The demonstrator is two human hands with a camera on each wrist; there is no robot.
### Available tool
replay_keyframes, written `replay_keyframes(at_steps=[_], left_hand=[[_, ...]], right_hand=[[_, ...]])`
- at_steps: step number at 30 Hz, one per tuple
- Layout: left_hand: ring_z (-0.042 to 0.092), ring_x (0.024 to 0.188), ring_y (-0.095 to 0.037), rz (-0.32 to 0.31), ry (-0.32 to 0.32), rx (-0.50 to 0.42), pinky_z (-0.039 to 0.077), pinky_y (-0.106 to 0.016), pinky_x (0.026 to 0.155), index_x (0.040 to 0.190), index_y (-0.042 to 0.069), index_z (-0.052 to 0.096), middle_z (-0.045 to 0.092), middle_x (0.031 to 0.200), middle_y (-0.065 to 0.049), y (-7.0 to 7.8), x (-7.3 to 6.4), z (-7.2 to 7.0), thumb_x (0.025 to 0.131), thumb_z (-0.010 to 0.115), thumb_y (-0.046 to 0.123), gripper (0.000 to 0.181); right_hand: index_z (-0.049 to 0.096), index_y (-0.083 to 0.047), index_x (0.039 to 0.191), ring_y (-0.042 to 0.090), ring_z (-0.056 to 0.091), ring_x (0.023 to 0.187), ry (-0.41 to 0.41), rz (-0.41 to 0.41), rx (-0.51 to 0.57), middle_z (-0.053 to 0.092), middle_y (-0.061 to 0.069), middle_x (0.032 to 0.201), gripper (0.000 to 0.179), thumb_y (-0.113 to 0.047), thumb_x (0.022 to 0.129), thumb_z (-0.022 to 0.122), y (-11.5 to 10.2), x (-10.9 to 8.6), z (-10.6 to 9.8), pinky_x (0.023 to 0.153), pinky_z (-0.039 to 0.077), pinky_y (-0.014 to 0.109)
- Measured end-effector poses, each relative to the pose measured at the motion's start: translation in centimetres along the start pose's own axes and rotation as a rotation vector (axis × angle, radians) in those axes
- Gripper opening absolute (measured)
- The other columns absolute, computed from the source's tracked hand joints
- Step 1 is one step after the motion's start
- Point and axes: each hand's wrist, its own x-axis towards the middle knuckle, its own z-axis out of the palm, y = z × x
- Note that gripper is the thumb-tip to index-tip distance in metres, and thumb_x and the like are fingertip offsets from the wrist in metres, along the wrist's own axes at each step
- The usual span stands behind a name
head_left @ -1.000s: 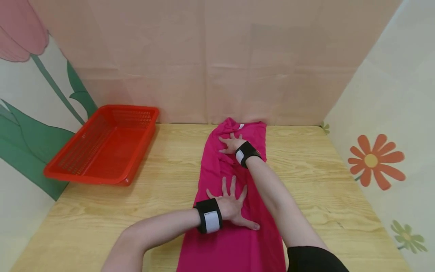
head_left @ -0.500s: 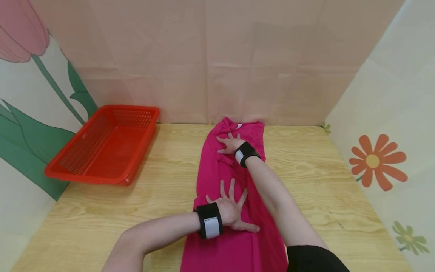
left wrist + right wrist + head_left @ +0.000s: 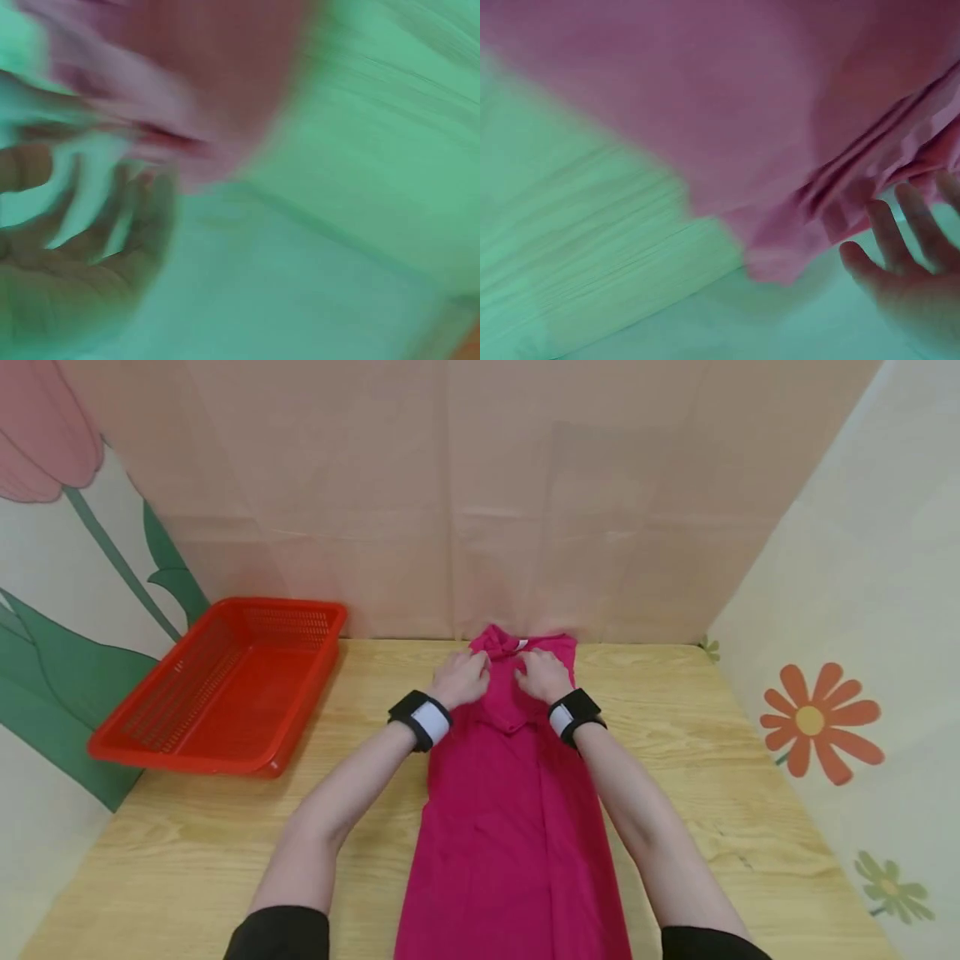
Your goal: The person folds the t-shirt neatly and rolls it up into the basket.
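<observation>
A magenta collared shirt point(image 3: 498, 835) lies lengthwise in a long narrow shape, its collar end with a small white label point(image 3: 521, 644) toward the back wall. My left hand point(image 3: 461, 678) is over the shirt's upper left side, beside the collar. Opposite it, my right hand point(image 3: 545, 675) is over the upper right side. The left wrist view is blurred; loosely bent fingers point(image 3: 154, 217) hang near the cloth edge. Spread, relaxed fingers point(image 3: 889, 236) of the right hand show at the gathered cloth in the right wrist view. Each wrist wears a black strap.
A red plastic basket point(image 3: 273, 752) stands on the left of the wooden table point(image 3: 712, 827), by the wall. A pinkish wall covering point(image 3: 495, 510) rises behind the table's back edge. Decorated panels stand on both sides.
My left hand has moved from the shirt's middle up to the collar end. The right hand has shifted slightly right and turned. The upper part of the shirt now lies with its folds rearranged.
</observation>
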Motion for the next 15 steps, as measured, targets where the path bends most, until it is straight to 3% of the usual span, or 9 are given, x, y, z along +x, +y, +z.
replay_keyframes(at_steps=[2,6,10,15], left_hand=[[0.051,0.129,-0.036,-0.017,0.027,-0.057,0.048,-0.051,0.101,0.121,0.013,0.063,0.058,0.134,-0.012,-1.9,2.2,0.8,0.101,0.046,0.018,0.027],[0.034,0.146,-0.038,-0.012,-0.004,-0.092,0.036,-0.053,0.116,0.135,0.015,0.06,0.042,0.156,-0.013,-4.1,4.7,2.1,0.101,0.045,0.012,0.037],[0.025,0.153,-0.036,0.004,-0.045,-0.028,0.032,-0.057,0.118,0.14,0.017,0.058,0.036,0.162,-0.007,-4.4,6.1,2.5,0.099,0.044,0.01,0.043],[0.024,0.154,-0.031,-0.045,-0.075,-0.019,0.031,-0.057,0.119,0.148,0.014,0.048,0.038,0.161,-0.003,-3.7,7.2,2.4,0.1,0.041,0.015,0.048]], right_hand=[[0.068,-0.003,0.12,0.045,0.061,0.116,0.034,0.034,-0.022,0.065,0.025,0.119,0.033,-0.02,0.094,0.059,0.9,-0.6,-0.1,0.095,0.051,0.058],[0.068,0.0,0.119,0.046,0.054,0.121,-0.028,0.015,-0.019,0.061,0.027,0.122,0.034,-0.021,0.093,0.062,2.1,-1.4,0.3,0.102,0.046,0.056],[0.064,0.003,0.127,0.046,0.047,0.13,-0.067,-0.028,0.021,0.057,0.03,0.132,0.04,-0.02,0.094,0.065,2.3,-1.7,0.7,0.111,0.037,0.054],[0.063,0.004,0.128,0.046,0.047,0.13,-0.067,-0.032,0.0,0.056,0.03,0.133,0.041,-0.02,0.094,0.065,2.3,-1.3,0.2,0.112,0.036,0.054]])
